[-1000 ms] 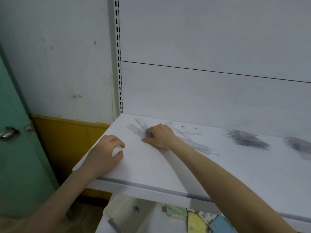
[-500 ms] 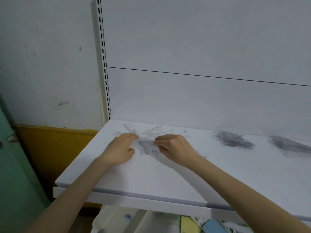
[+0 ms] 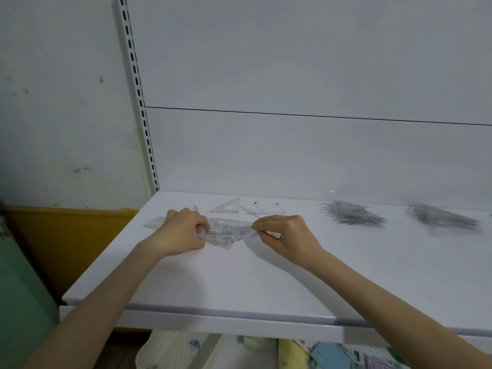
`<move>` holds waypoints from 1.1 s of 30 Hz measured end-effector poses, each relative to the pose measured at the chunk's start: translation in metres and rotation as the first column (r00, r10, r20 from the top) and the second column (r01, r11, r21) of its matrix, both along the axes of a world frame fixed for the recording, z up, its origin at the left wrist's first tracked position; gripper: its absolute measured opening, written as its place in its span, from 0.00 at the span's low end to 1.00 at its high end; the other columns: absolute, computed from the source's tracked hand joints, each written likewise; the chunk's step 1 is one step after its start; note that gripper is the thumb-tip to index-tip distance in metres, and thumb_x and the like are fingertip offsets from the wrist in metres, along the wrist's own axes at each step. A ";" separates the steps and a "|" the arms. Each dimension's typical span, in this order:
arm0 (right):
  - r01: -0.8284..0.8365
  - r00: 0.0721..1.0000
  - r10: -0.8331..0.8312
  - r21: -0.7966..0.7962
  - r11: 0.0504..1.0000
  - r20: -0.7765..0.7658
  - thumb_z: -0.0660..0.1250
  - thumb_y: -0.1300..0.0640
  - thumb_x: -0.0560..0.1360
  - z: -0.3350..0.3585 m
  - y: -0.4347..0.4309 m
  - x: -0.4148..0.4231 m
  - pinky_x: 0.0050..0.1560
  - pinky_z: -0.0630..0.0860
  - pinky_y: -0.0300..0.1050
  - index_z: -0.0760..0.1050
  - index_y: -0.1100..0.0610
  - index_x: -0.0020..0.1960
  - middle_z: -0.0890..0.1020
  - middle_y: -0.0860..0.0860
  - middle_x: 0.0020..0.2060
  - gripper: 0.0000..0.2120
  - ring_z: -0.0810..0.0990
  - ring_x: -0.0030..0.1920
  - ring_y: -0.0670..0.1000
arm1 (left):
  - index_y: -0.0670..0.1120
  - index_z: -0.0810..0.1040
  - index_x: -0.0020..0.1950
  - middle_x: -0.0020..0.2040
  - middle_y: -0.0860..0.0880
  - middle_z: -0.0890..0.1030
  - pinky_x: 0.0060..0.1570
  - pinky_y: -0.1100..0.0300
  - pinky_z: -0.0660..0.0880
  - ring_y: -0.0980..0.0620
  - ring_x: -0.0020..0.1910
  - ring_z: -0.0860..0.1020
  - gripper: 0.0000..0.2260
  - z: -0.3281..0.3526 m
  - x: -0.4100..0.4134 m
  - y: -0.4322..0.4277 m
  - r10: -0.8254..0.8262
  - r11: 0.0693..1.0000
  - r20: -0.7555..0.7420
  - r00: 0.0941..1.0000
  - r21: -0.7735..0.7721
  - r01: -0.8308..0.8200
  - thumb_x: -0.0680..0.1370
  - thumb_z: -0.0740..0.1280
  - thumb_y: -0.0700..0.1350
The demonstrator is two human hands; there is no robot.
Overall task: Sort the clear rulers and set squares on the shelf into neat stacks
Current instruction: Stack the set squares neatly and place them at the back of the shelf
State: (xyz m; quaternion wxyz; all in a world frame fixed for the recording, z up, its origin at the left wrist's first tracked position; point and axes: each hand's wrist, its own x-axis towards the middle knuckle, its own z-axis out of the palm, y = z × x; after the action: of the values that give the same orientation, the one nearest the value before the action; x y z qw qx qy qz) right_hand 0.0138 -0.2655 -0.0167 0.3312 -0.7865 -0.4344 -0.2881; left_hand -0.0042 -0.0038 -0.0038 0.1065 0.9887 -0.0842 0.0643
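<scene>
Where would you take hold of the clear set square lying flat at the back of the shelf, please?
Probably its near straight edge, reached from above and the front. The set square lies flat on the shelf, so I would lift that edge with a fingertip, then pinch it. The right hand would first have to release the ruler bundle.

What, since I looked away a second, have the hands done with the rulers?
The left hand left the edge of the shelf and gripped the clear rulers that the right hand was pressing down; both now hold the bundle by its ends. The middle pile and the right pile stayed put.
</scene>
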 end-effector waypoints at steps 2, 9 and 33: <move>0.004 1.000 -0.004 0.023 1.000 -0.027 0.69 0.65 0.70 0.001 -0.002 -0.001 0.47 0.78 0.39 0.84 0.63 0.45 0.86 0.53 0.43 0.06 0.84 0.44 0.48 | 0.53 0.79 0.52 0.46 0.56 0.77 0.48 0.60 0.61 0.54 0.48 0.72 0.11 0.000 -0.003 -0.001 -0.044 0.999 0.029 0.999 0.023 0.043 0.71 0.67 0.43; 0.017 0.996 -0.010 0.072 0.997 -0.085 0.69 0.65 0.71 0.003 -0.012 -0.001 0.49 0.73 0.25 0.84 0.62 0.46 0.86 0.53 0.44 0.07 0.81 0.48 0.45 | 0.45 0.81 0.41 0.38 0.51 0.79 0.28 0.59 0.70 0.48 0.39 0.79 0.07 -0.013 -0.010 -0.001 -0.196 0.973 0.301 0.933 0.178 0.147 0.66 0.70 0.36; 0.111 0.989 -0.129 0.229 0.967 0.067 0.72 0.66 0.71 0.019 -0.059 -0.015 0.52 0.76 0.32 0.85 0.60 0.48 0.85 0.52 0.49 0.07 0.82 0.49 0.44 | 0.56 0.77 0.50 0.38 0.55 0.78 0.39 0.57 0.71 0.56 0.33 0.74 0.06 0.025 -0.016 -0.046 0.025 0.921 0.172 0.985 -0.388 0.044 0.76 0.67 0.46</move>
State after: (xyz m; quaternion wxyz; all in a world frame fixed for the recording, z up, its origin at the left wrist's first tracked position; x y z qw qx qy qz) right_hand -0.0012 -0.3247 0.0020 0.3818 -0.7564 -0.3639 -0.3868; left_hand -0.0202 -0.0494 0.0208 0.2938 0.9378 -0.0834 0.1652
